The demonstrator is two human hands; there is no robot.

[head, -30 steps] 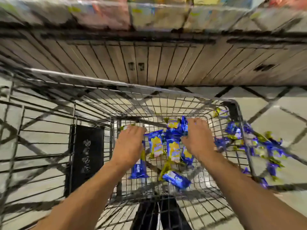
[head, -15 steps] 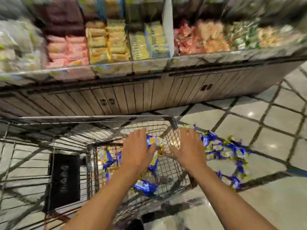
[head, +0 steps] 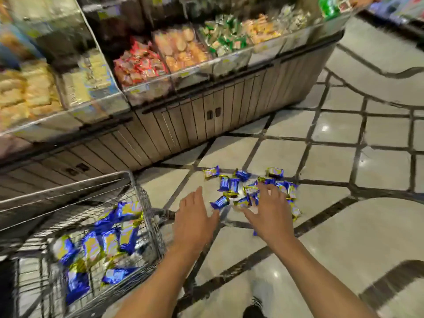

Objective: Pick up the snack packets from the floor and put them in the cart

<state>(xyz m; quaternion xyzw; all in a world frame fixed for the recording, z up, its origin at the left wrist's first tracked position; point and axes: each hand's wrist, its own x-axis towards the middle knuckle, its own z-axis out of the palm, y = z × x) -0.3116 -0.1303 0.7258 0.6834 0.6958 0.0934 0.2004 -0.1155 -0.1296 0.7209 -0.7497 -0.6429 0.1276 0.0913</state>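
**Both hands reach over the scattered packets**

We see the left hand (head: 195, 220) stretched out above the tiled floor (head: 332, 161), fingers straight and together, holding nothing. The right hand (head: 269, 213) is spread with loose fingers over the near edge of the heap of snack packets (head: 231, 184); whether its fingertips touch a wrapper we cannot tell, and it grasps nothing.

The packets, blue and gold, lie in a loose cluster on the floor, just to the right of the cart (head: 146, 203) and a little farther off than the hands. One packet (head: 211, 172) sits apart at the far left edge of the cluster, another (head: 274, 172) at the far right.

Inside the wire cart, at the near left, we see a pile of the same blue and gold packets (head: 103, 244), blurred by motion.

Beyond the cart and the floor stands a shop counter (head: 202, 118) with slatted doors, and above it clear bins of wrapped sweets (head: 142, 63).
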